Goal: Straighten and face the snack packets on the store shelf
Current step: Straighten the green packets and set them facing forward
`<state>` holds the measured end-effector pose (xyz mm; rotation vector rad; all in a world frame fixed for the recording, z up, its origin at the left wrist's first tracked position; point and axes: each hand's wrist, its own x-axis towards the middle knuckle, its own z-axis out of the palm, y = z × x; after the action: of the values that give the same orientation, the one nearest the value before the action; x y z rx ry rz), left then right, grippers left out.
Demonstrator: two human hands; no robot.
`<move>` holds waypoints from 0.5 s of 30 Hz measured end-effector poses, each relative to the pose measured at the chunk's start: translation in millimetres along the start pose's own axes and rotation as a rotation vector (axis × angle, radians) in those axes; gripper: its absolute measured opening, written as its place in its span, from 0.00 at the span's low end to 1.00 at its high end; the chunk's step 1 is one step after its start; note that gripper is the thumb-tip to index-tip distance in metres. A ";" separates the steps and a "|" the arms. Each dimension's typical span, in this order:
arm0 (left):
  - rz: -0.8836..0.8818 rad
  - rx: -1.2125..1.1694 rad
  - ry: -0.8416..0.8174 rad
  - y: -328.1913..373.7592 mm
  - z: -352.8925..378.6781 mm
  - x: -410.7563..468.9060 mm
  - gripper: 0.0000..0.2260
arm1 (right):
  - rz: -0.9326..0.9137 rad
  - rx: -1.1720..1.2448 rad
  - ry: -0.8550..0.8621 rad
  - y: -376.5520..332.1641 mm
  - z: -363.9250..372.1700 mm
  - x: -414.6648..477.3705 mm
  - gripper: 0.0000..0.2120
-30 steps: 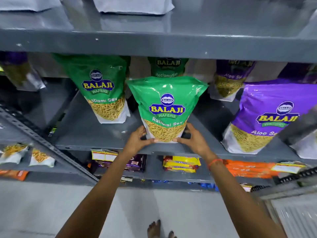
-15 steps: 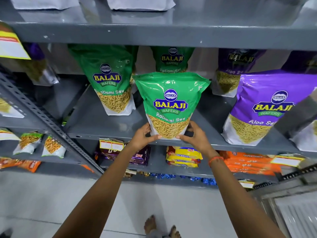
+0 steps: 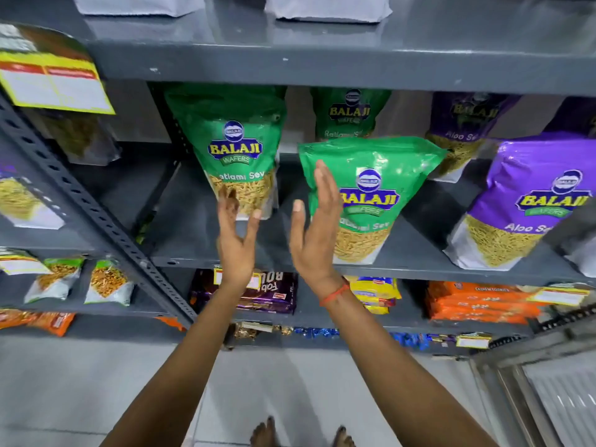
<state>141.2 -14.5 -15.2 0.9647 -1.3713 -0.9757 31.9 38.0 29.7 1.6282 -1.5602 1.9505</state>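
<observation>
light: soft overhead, fairly bright | glare: white sheen on front green packet (image 3: 371, 195) | shadow: dim shelf (image 3: 322, 62) recess | blur: left fingertips, frame edges | distortion: wide-angle bowing

I see both hands up in front of the shelf (image 3: 403, 272), fingers spread, holding nothing. My left hand (image 3: 235, 243) is in front of the bottom of the back green bag (image 3: 235, 150). My right hand (image 3: 317, 233) is at the left edge of the front green bag (image 3: 374, 195), which stands upright near the shelf's front edge. I can't tell if it touches. A purple bag (image 3: 529, 201) stands to the right. An orange band (image 3: 335, 293) is on my right wrist.
</observation>
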 end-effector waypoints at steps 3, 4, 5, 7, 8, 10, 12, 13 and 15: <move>-0.015 0.097 0.059 -17.9 -35.0 32.0 0.36 | 0.073 -0.008 -0.055 3.3 51.2 -2.0 0.22; -0.066 0.139 0.059 -26.5 -45.4 44.8 0.38 | 0.126 -0.017 -0.072 6.5 66.7 -2.9 0.23; -0.123 0.178 0.038 -35.6 -53.0 56.5 0.40 | 0.191 -0.030 -0.088 12.4 78.4 -3.1 0.23; -0.240 0.255 -0.073 -51.4 -64.9 83.8 0.42 | 0.370 -0.047 -0.142 28.6 101.8 0.6 0.29; -0.290 0.260 -0.155 -57.4 -67.6 95.9 0.41 | 0.494 -0.041 -0.191 38.4 109.9 3.8 0.34; -0.325 0.187 -0.314 -67.1 -67.7 112.5 0.37 | 0.714 0.060 -0.331 58.7 116.3 8.3 0.45; -0.343 0.163 -0.365 -75.8 -67.8 121.1 0.29 | 0.765 0.217 -0.484 73.9 117.5 7.2 0.46; -0.360 0.151 -0.360 -79.3 -67.1 120.9 0.26 | 0.765 0.239 -0.531 81.6 113.6 4.1 0.44; -0.370 0.119 -0.345 -83.9 -71.7 118.4 0.22 | 0.785 0.206 -0.569 90.1 107.3 -3.6 0.41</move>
<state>210.8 -154.9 -55.7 1.2079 -1.5802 -1.4015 40.0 -82.6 -41.3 1.9686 -2.6114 2.1293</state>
